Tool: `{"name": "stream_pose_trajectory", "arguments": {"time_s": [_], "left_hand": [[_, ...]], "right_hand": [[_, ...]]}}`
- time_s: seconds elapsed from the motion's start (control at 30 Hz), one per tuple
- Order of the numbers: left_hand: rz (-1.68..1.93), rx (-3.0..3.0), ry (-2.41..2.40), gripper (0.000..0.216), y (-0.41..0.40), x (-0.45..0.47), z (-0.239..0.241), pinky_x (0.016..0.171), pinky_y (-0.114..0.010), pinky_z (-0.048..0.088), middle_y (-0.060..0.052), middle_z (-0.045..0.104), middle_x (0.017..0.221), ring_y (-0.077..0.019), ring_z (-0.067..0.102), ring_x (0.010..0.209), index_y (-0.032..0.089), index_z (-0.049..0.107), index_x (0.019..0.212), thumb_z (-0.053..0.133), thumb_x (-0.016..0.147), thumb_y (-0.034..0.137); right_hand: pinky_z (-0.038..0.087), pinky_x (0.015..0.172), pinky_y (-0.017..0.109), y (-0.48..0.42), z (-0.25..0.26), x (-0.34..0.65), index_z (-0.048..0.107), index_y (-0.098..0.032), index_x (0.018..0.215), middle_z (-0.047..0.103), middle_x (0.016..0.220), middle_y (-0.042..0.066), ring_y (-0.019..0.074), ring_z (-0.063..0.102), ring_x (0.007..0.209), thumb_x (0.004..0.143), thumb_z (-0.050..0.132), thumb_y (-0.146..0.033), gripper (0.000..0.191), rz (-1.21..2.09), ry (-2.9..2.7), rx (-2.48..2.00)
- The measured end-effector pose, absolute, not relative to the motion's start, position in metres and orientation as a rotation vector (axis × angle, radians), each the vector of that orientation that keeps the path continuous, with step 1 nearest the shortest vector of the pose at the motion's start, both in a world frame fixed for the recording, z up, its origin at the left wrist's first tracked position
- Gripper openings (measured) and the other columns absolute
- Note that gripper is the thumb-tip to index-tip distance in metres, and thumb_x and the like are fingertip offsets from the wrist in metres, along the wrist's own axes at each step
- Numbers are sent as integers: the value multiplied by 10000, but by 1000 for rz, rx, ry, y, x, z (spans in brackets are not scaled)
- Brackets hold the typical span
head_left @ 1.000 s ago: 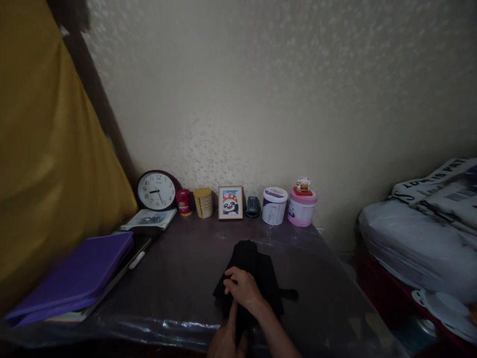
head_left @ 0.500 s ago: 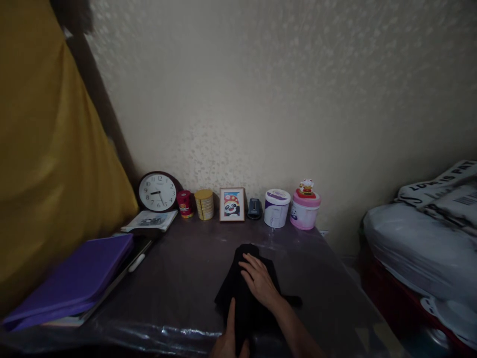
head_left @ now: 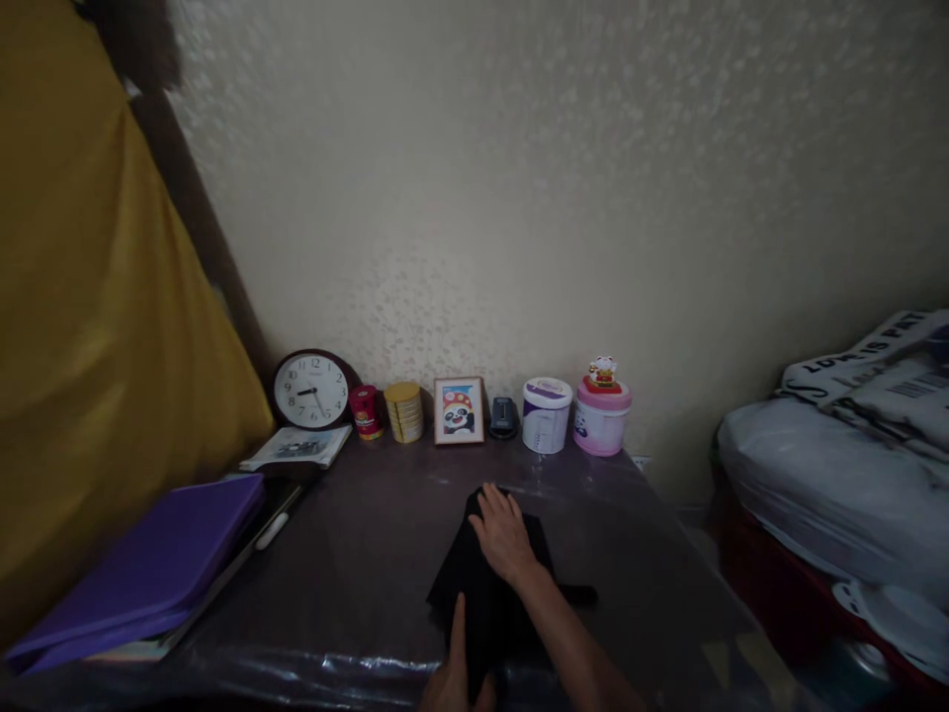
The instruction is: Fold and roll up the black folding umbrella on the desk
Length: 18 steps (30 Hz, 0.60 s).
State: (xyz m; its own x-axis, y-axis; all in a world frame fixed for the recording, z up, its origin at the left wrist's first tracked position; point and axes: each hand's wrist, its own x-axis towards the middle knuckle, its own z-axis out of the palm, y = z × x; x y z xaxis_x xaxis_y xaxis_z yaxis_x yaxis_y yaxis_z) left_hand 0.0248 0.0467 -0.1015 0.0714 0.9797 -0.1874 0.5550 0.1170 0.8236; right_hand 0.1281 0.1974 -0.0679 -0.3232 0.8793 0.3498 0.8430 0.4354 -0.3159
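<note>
While the left hand (head_left: 447, 682) meets the near end of the black, umbrella-like cloth bundle (head_left: 464, 569) on the table (head_left: 356, 554), forefinger straight (whether it grips, I cannot tell), the side strap (head_left: 576, 594) is best kept clear. Beyond, the right hand (head_left: 502, 534) lies flat, clasping nothing; light, even strokes should smooth folds without bunching.

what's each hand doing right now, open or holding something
Left hand: at the black fabric, partly out of view; open or closed can't be told.
Right hand: open, laid on the same fabric.
</note>
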Motion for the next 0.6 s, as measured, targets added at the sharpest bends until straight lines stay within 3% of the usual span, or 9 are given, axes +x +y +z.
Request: {"name": "stream_pose_trajectory", "arguments": {"time_s": [0.07, 0.13, 0.23, 0.3, 0.4, 0.47, 0.6], "left_hand": [[653, 1553, 1633, 779, 46, 25, -106, 938, -238, 350, -151, 547, 1197, -191, 489, 1151, 66, -6, 1415, 438, 780, 151], [631, 1554, 1682, 732, 46, 24, -110, 930, -249, 355, -182, 549, 1179, -207, 496, 1141, 8, 49, 1404, 421, 794, 168], [603, 1582, 1658, 564, 46, 22, -113, 895, -268, 378, -218, 557, 1143, -245, 521, 1100, -56, 330, 1295, 411, 793, 187], [628, 1587, 1601, 501, 45, 21, -112, 894, -255, 378, -193, 568, 1141, -234, 523, 1098, -14, 412, 1241, 422, 781, 184], [770, 1479, 1538, 664, 43, 22, -108, 942, -237, 348, -145, 548, 1194, -187, 484, 1153, 51, 192, 1376, 442, 778, 196], [878, 1393, 1462, 753, 42, 22, -104, 983, -257, 319, -144, 490, 1265, -180, 427, 1209, 66, 61, 1404, 448, 779, 228], [1063, 1187, 1244, 813, 44, 18, -96, 1046, -257, 247, -129, 315, 1397, -180, 298, 1290, 77, 107, 1396, 512, 743, 341]], "right_hand": [[147, 1063, 397, 172, -69, 113, 548, -137, 1166, 478, 1275, 95, 200, 311, 1266, 896, 394, -333, 367, 167, -2305, -1330], [159, 1059, 389, 146, -67, 100, 655, -146, 951, 634, 1019, 92, 193, 454, 1151, 897, 395, -333, 324, 254, -2425, -1236], [318, 971, 334, 115, -57, 94, 672, -149, 761, 660, 759, 64, 155, 604, 831, 892, 393, -317, 351, 471, -2527, -1073], [409, 845, 240, 106, -49, 106, 668, -190, 823, 662, 801, 20, 118, 602, 793, 876, 414, -296, 280, 716, -2390, -908], [408, 863, 245, 111, -50, 144, 631, -194, 984, 635, 1002, 33, 136, 564, 959, 850, 425, -287, 263, 737, -1904, -1057], [412, 877, 305, 121, -58, 173, 624, -157, 979, 628, 1009, 74, 177, 566, 965, 836, 405, -320, 308, 651, -1662, -1244], [426, 861, 345, 134, -73, 204, 615, -161, 970, 629, 992, 81, 203, 576, 941, 812, 392, -306, 310, 625, -1558, -1410]]}}
